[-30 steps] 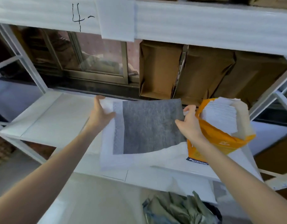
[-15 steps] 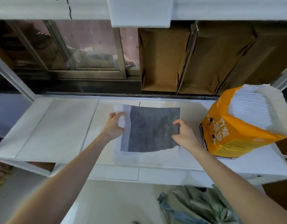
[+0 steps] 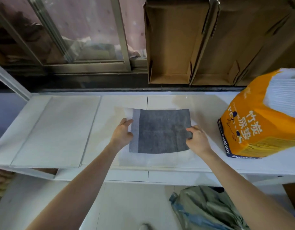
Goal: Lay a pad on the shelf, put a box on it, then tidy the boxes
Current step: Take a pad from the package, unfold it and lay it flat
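A folded pad (image 3: pixel 160 130), grey in the middle with white borders, lies on the white shelf (image 3: pixel 110 113) at centre. My left hand (image 3: pixel 122 132) grips its left edge, thumb on the grey-white border. My right hand (image 3: pixel 195 138) pinches a grey fold at the pad's right side. Several open brown cardboard boxes (image 3: pixel 170 47) stand upright behind the shelf, at the back right.
An orange pack of white pads (image 3: pixel 263 123) stands on the shelf to the right, close to my right hand. A white board (image 3: pixel 55 130) covers the shelf's left part. A window frame (image 3: pixel 87 65) runs behind. A green bag (image 3: pixel 205 209) lies on the floor below.
The pad has come down from the air onto the shelf. My view has moved closer and lower. My right hand has shifted to pinching a fold on the pad's right side.
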